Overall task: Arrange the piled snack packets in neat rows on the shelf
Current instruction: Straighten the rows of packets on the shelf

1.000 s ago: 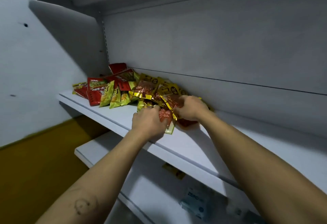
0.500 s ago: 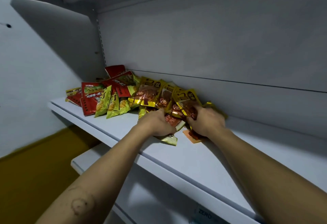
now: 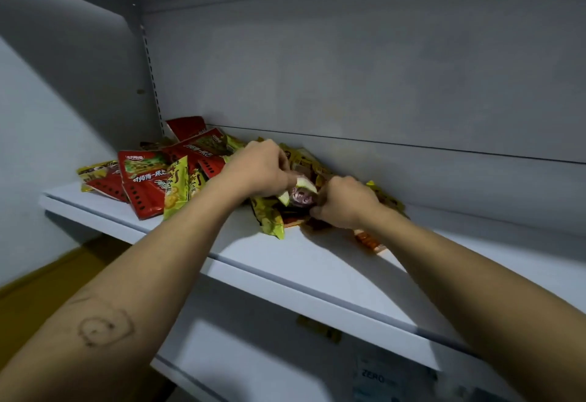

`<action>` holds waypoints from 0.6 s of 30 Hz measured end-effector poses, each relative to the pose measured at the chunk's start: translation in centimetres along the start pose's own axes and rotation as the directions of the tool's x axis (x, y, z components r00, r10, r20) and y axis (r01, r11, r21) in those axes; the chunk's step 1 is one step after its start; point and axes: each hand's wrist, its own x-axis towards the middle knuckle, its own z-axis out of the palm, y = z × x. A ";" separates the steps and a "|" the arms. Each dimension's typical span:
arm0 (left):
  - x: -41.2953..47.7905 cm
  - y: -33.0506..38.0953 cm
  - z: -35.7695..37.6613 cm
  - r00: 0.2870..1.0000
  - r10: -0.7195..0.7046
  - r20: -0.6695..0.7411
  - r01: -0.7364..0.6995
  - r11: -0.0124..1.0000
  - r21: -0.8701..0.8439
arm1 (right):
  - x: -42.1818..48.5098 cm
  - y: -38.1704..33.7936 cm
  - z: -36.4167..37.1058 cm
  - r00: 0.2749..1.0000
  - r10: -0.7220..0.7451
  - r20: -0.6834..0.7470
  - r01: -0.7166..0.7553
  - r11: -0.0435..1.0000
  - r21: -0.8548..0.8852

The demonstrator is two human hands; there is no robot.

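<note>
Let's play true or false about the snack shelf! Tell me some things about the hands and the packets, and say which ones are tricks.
1. The left hand and the right hand are both at the heap of shiny red, yellow and green snack packets. True.
2. The snack packets already stand in neat rows. False: they lie in a jumbled heap.
3. The flat red foil packets lie at the left end of the heap. True.
4. The flat metal shelf is black. False: it is white.
5. The left hand pinches a pale green packet. True.
</note>
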 end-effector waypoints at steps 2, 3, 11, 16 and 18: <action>0.4 -1.0 -1.0 0.997 0.004 -0.083 -0.007 0.999 -0.033 | 0.6 -0.1 -0.6 0.999 0.034 -0.028 -0.031 0.994 0.104; 0.4 -1.6 -1.6 0.994 0.006 -0.113 -0.011 0.999 -0.050 | 0.8 -0.3 -0.7 0.999 0.034 -0.019 -0.032 0.993 0.110; -0.2 -5.1 -3.1 0.897 0.120 -0.425 -0.168 0.983 -0.079 | 1.3 -3.1 2.2 0.994 0.100 0.040 -0.102 0.992 0.070; 0.0 -8.6 -0.2 0.956 0.165 -0.243 -0.154 0.986 0.062 | 1.9 -4.3 3.7 0.984 0.160 -0.082 -0.163 0.986 -0.037; 0.3 -9.9 1.4 0.983 0.142 -0.117 -0.133 0.988 0.079 | 2.1 -4.5 4.5 0.972 0.193 -0.136 -0.210 0.970 -0.123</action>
